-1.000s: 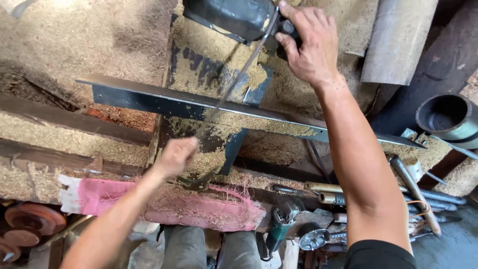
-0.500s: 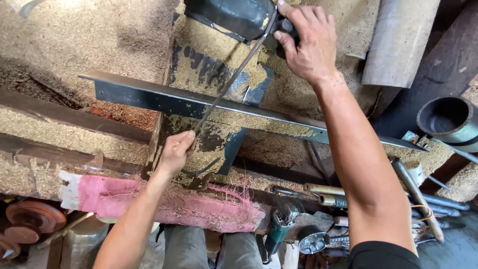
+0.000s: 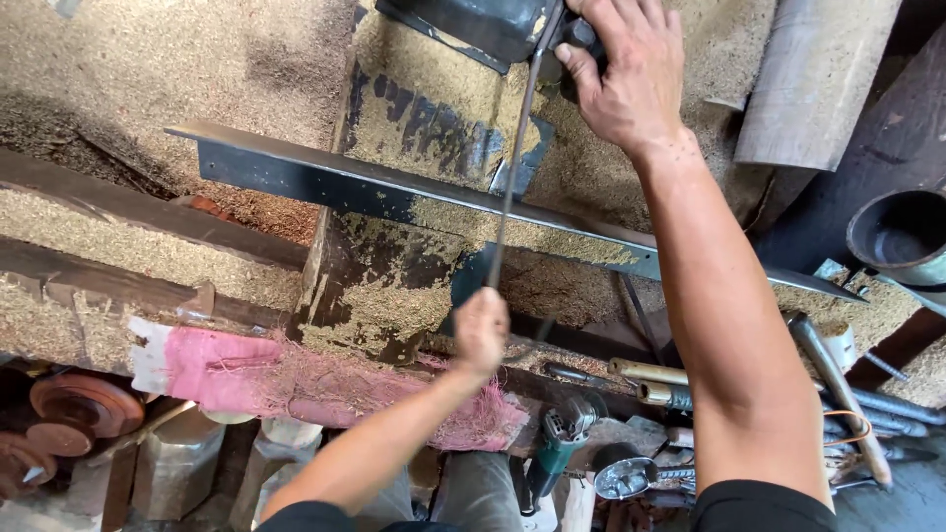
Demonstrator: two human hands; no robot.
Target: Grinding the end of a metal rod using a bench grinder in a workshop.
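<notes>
My left hand (image 3: 480,333) is closed round the near end of a thin dark band saw blade (image 3: 512,167), which runs up from my fist to the top of the view. My right hand (image 3: 626,74) grips the blade's far end against a dark machine housing (image 3: 473,25) at the top. The blade crosses over a long black steel angle bar (image 3: 394,192) that lies slantwise on the sawdust-covered wooden bench (image 3: 394,286).
Sawdust covers the bench and the timbers (image 3: 118,222) on the left. A pink frayed cloth (image 3: 296,379) hangs on the near edge. Below lie an angle grinder (image 3: 557,443), pipes and rods (image 3: 838,394), rusty discs (image 3: 84,404). A dark pot (image 3: 902,236) stands right.
My left hand has slid to the right along the bench edge and closed round the blade's near end. The view has shifted slightly; my right hand stays at the top.
</notes>
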